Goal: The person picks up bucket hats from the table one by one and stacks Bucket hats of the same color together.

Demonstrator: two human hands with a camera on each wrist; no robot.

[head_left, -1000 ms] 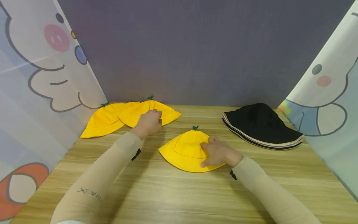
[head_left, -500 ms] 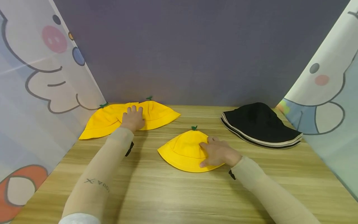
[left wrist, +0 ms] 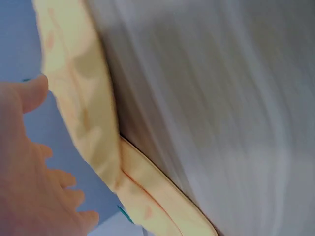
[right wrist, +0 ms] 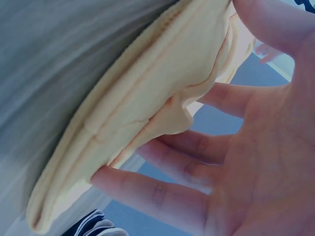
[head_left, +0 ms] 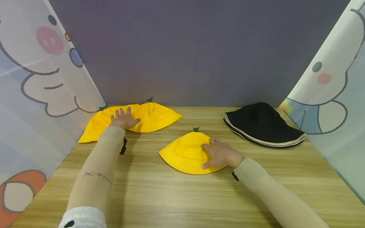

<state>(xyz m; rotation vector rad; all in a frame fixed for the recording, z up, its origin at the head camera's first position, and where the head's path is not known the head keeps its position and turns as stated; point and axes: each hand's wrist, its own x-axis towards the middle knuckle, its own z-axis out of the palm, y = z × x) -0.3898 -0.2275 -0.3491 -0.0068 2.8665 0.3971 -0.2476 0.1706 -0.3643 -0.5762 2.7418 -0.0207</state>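
In the head view, two yellow bucket hats with green sprouts lie overlapping at the back left, a left one (head_left: 92, 126) and a right one (head_left: 156, 118). My left hand (head_left: 124, 119) is over where they meet, fingers spread and straight; the left wrist view shows nothing in its grasp (left wrist: 39, 191). A third yellow bucket hat (head_left: 186, 150) sits crown up near the middle. On its right side rests my right hand (head_left: 220, 154). The right wrist view shows those fingers extended against the fabric (right wrist: 138, 108), with the thumb at the brim, not curled round it.
A stack of black bucket hats (head_left: 262, 125) with pale edges lies at the back right of the wooden table (head_left: 165, 199). A grey panel (head_left: 182, 53) stands behind, and cartoon-printed sheets (head_left: 25, 126) line both sides.
My left hand has moved left from the right-hand rear yellow hat towards the left one, its fingers spreading. My right hand stays on the middle hat. The view has shifted slightly.
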